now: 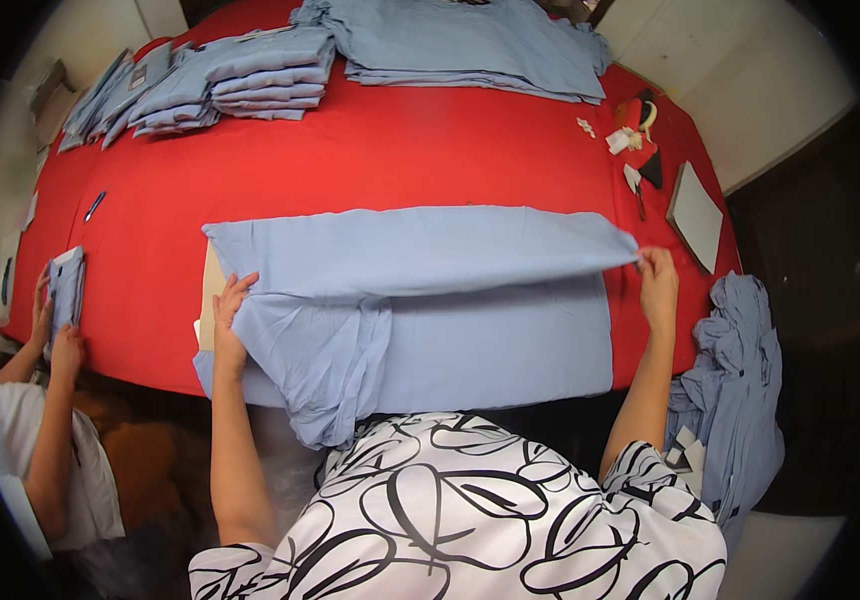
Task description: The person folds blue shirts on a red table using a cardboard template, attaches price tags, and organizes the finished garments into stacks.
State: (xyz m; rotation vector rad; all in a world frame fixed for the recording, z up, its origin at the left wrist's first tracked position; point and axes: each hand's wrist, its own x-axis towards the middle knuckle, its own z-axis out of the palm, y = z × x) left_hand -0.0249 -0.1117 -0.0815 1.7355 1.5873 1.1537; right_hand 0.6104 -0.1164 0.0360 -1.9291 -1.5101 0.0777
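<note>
A light blue shirt (pixel 500 340) lies across the front of the red table, with its far side folded over in a long flap. My right hand (pixel 658 285) pinches the right end of this flap and lifts it slightly. At the other end, my left hand (pixel 233 318) rests on the cloth with its fingers spread. Close to that hand, a beige card (pixel 209 285) shows at the shirt's left side. A loose, crumpled part of the shirt, perhaps a sleeve, (pixel 325 365) hangs toward me over the table's near edge.
Piles of folded blue shirts (pixel 270 75) and flatter blue garments (pixel 460 45) lie along the far side. Right of me are a white board (pixel 695 217), scissors (pixel 647 120) and a heap of blue cloth (pixel 735 375). A co-worker's hands (pixel 67 350) hold a folded blue garment at left.
</note>
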